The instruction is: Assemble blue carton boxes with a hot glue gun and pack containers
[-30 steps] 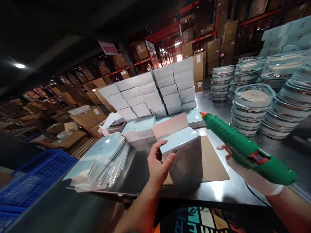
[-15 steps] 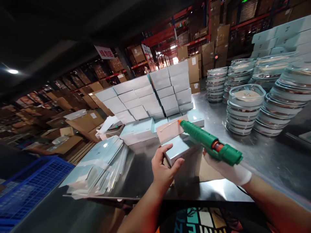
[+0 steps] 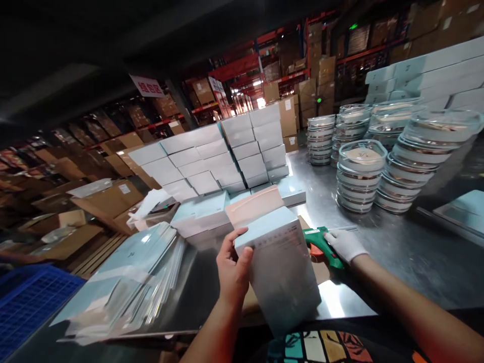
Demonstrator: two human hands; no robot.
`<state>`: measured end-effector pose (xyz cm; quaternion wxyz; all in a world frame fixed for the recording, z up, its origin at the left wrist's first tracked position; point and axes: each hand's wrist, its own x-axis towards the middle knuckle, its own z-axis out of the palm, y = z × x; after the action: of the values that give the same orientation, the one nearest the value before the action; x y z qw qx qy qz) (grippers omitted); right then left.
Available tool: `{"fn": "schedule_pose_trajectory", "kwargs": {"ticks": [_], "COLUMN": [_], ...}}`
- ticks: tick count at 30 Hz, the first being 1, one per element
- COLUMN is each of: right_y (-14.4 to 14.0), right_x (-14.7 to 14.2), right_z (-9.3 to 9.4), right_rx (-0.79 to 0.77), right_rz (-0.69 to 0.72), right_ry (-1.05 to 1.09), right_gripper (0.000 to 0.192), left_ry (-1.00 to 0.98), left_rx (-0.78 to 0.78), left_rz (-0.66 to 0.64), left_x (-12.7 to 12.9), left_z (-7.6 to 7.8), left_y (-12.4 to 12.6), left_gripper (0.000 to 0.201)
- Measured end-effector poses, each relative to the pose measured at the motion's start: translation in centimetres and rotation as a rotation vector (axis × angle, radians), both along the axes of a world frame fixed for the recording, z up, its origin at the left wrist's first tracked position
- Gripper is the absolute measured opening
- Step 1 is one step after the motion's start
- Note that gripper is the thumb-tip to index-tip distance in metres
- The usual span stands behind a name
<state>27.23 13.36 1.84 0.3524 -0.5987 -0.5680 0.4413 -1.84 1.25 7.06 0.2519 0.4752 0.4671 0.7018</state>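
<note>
the bare left hand (image 3: 233, 264) is gripping the upper left edge of a pale blue box (image 3: 282, 267), fingers clamped on it, tilted up near the table's near edge with its flap (image 3: 254, 205) standing open. the gloved right hand (image 3: 345, 244) is wrapping its fingers around a green glue gun (image 3: 319, 243) lying low on the steel table (image 3: 397, 252), just right of the box. held by one edge only, the box is at risk of slipping or twisting; the gun's tip, hidden behind the box, could smear it.
</note>
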Motion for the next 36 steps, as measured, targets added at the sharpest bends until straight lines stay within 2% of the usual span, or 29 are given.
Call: {"fn": "schedule_pose_trajectory", "kwargs": {"ticks": [2,3,5,6,8,10,12,14,16,18,19,22,28,31,33,34,36], "right_y": [-0.4,-0.9,-2.1,-2.7,-3.7,-4.4,-4.8,-5.1,-5.4,-5.6,-5.8,-6.0,-5.6,-5.4,-5.8,-6.2,-6.6], "right_x": [-0.1,-0.5,-1.8,-2.6,-3.6,-3.7,-2.9,-1.6,-0.7,-0.4,-0.4,-0.8,-1.2,-1.2,-1.7,-2.0,-2.8], "right_z": [1.5,2.5,4.8,6.0,7.8,8.5,8.0,6.9,5.7,5.1,5.1,5.4,5.8,5.8,5.8,5.7,5.6], "right_rx": [0.097,0.143,0.243,0.302,0.399,0.448,0.508,0.635,0.78,0.87,0.896,0.953,0.964,0.986,1.08,1.138,1.242], "right_rz": [-0.019,-0.007,0.095,0.195,0.332,0.397,0.458,0.528,0.563,0.592,0.609,0.627,0.629,0.617,0.596,0.597,0.622], "right_ry": [0.062,0.127,0.28,0.364,0.399,0.348,0.276,0.209,0.178,0.198,0.209,0.23,0.24,0.19,0.098,0.043,-0.047], "right_gripper": [0.042,0.048,0.068,0.075,0.078,0.075,0.081,0.081,0.063,0.039,0.033,0.036,0.04,0.041,0.045,0.05,0.069], "left_ry": [0.015,0.034,0.101,0.143,0.232,0.275,0.231,0.15,0.182,0.323,0.388,0.446,0.436,0.582,0.868,1.065,1.293], "left_rx": [-0.007,-0.01,-0.001,0.011,0.059,0.136,0.233,0.331,0.408,0.457,0.476,0.535,0.594,0.554,0.469,0.367,0.279], "left_rz": [-0.028,-0.055,-0.108,-0.113,-0.078,-0.018,-0.018,-0.084,-0.186,-0.281,-0.322,-0.396,-0.374,-0.405,-0.412,-0.391,-0.383], "left_x": [0.2,0.4,1.0,1.3,1.9,2.2,2.4,2.3,2.0,1.5,1.3,1.0,0.7,-0.5,-1.0,-1.0,-0.7], "left_z": [-0.1,-0.2,-0.3,-0.4,-0.8,-1.3,-1.6,-1.6,-1.1,-0.5,-0.2,0.3,0.1,1.8,4.0,5.1,7.1], "left_y": [0.2,0.2,0.4,0.5,0.6,0.8,1.0,1.5,1.9,2.3,2.5,2.8,3.5,2.9,2.2,1.8,1.3], "left_gripper": [0.063,0.062,0.061,0.06,0.058,0.055,0.048,0.045,0.04,0.029,0.025,0.022,0.021,0.024,0.032,0.039,0.056]}}
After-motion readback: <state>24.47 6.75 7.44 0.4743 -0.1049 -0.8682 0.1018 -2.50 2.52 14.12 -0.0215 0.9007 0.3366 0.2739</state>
